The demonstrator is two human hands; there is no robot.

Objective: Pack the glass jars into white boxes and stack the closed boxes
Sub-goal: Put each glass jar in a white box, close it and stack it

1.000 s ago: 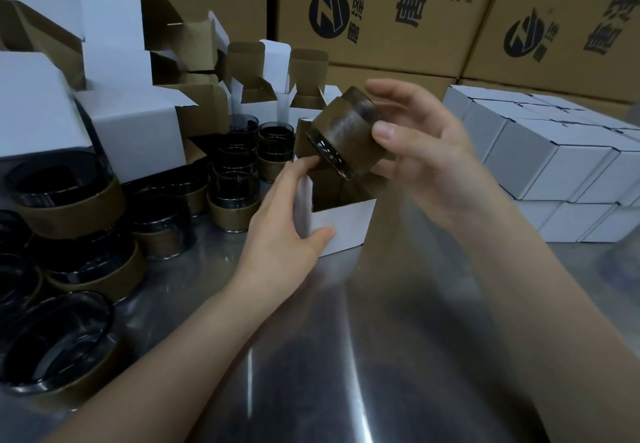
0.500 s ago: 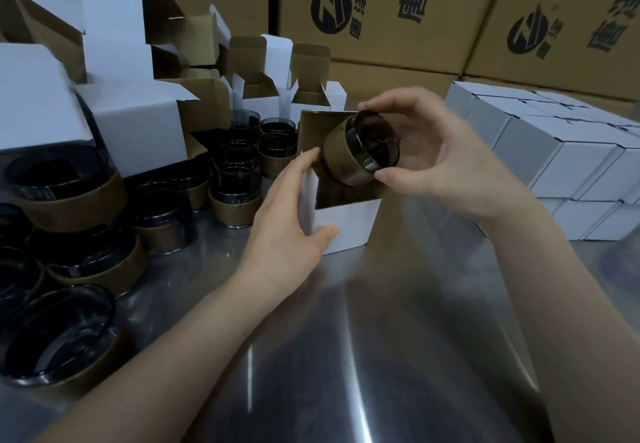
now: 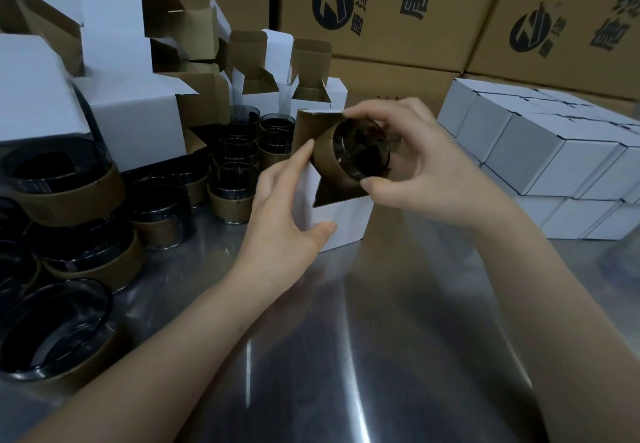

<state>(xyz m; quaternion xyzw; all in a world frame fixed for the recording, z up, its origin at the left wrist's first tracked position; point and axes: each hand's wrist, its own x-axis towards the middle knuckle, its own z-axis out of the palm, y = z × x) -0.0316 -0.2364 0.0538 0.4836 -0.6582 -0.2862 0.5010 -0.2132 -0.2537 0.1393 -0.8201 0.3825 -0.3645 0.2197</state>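
— How far along are we?

— Reading left to right: a crowd of loose jars [image 3: 69,193], each in a brown sleeve, waits at the left of the table. Behind them stand empty boxes [image 3: 135,123] with their flaps up. So I judge much is left.

— And the one in hand?

— My left hand [image 3: 287,220] grips the open box [image 3: 346,220] by its near corner, thumb on the front face, fingers round the side. The jar [image 3: 353,155] is tilted at that box's mouth, rim toward me, not yet seated inside. My right hand [image 3: 426,172] pinches it, thumb under, fingers over the rim.

— Anything finished?

— To the right, closed boxes [image 3: 540,151] are stacked in two layers, edge to edge. That part is done. This box needs the jar dropped in, the flaps shut and a place on the stack.

— The surface?

— A steel table [image 3: 346,356], shiny, with streaks of light on it. Behind everything is a wall of big brown cartons [image 3: 381,71] printed with black logos and characters. The light is dim.
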